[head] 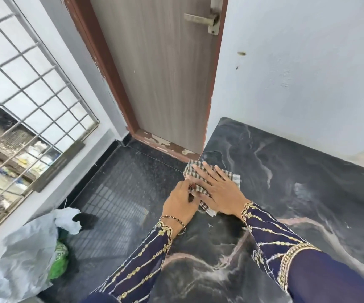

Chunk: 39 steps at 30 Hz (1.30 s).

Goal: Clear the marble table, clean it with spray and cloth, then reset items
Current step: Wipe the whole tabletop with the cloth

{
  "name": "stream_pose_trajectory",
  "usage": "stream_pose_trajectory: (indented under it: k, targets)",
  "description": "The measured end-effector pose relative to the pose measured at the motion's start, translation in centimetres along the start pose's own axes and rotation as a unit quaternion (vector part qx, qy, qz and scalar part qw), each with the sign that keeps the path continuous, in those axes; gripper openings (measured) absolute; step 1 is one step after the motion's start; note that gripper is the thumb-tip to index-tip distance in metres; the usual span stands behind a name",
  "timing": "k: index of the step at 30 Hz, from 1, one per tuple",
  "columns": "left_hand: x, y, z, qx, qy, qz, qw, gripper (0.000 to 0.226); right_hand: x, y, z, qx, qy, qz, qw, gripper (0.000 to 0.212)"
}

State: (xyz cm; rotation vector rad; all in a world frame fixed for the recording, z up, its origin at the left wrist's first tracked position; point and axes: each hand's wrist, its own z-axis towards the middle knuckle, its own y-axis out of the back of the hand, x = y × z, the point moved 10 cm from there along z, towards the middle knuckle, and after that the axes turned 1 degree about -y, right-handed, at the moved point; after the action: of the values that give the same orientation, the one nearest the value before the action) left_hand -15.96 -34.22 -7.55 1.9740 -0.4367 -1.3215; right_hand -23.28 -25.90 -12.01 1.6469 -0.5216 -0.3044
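Cloth (200, 182) is lying at worktop (307, 193) left edge | right hand (218, 191) is pressing it flat, open | left hand (180, 206) is pinching its near corner

Both arms wear long navy-blue sleeves stitched with gold and pale thread in crossing lines, leaf shapes and chain-like bands. The left sleeve (141, 256) ends in a scalloped gold cuff, as does the right sleeve (281, 243). A thin beaded bracelet (174, 221) circles the left wrist.
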Motion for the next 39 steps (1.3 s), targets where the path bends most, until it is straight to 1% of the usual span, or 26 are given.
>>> stream_pose_trajectory:
  k: [3, 4, 5, 7, 10, 13, 17, 20, 23, 26, 29, 33, 35, 37, 39]
  targets:
    - [-1.9, -2.6, 2.5, 0.061, -0.034, 0.077, 0.995, 0.095, -4.6, 1.0, 2.3, -0.007, -0.037, 0.005, 0.999, 0.059]
    - [-2.2, -3.4, 3.1, 0.088, -0.034, 0.104, 0.990, 0.109, -5.8, 1.3, 3.1, -0.010, -0.048, 0.008, 0.999, 0.058]
    - [-2.3, -4.2, 3.9, 0.112, -0.029, 0.132, 0.984, 0.118, -7.2, 1.5, 3.9, -0.012, -0.059, 0.013, 0.998, 0.058]
    - [-2.2, -5.2, 4.9, 0.151, -0.013, 0.202, 0.968, 0.124, -9.4, 1.9, 5.2, -0.017, -0.080, 0.019, 0.996, 0.058]
    - [-2.0, -6.1, 5.7, 0.188, -0.005, 0.270, 0.944, 0.123, -12.4, 2.1, 7.0, -0.014, -0.099, 0.029, 0.995, 0.059]
    - [-2.0, -6.6, 5.9, 0.203, 0.003, 0.288, 0.936, 0.124, -15.1, 2.5, 8.6, -0.011, -0.119, 0.041, 0.992, 0.059]
    - [-2.7, -6.7, 6.1, 0.203, 0.009, 0.317, 0.926, 0.126, -17.8, 2.7, 9.1, -0.010, -0.140, 0.060, 0.988, 0.058]
    - [-2.9, -6.7, 6.1, 0.203, 0.012, 0.324, 0.924, 0.125, -19.8, 2.6, 7.0, -0.008, -0.150, 0.067, 0.986, 0.060]
    - [-2.8, -6.6, 6.0, 0.201, 0.011, 0.320, 0.926, 0.124, -22.2, 2.5, 3.1, -0.005, -0.157, 0.067, 0.985, 0.067]
    - [-2.8, -6.7, 5.9, 0.201, 0.012, 0.314, 0.928, 0.123, -23.4, 1.9, 1.1, 0.003, -0.195, 0.072, 0.978, 0.066]
    - [-2.5, -6.8, 6.0, 0.201, 0.020, 0.307, 0.930, 0.122, -22.5, 1.3, 1.1, 0.003, -0.229, 0.076, 0.970, 0.065]
    - [-2.3, -7.1, 5.5, 0.199, 0.023, 0.296, 0.934, 0.121, -18.9, 0.6, -0.8, -0.010, -0.186, 0.050, 0.981, 0.064]
    - [-2.4, -6.9, 5.0, 0.190, 0.018, 0.269, 0.944, 0.118, -16.2, 0.3, -2.4, -0.022, -0.167, 0.044, 0.985, 0.062]
    - [-2.4, -6.1, 4.4, 0.157, 0.015, 0.227, 0.961, 0.113, -13.1, -0.1, -3.8, -0.037, -0.152, 0.027, 0.987, 0.060]
    - [-2.4, -5.0, 2.7, 0.103, 0.004, 0.220, 0.970, 0.100, -9.3, -0.6, -5.8, -0.045, -0.135, 0.015, 0.990, 0.059]
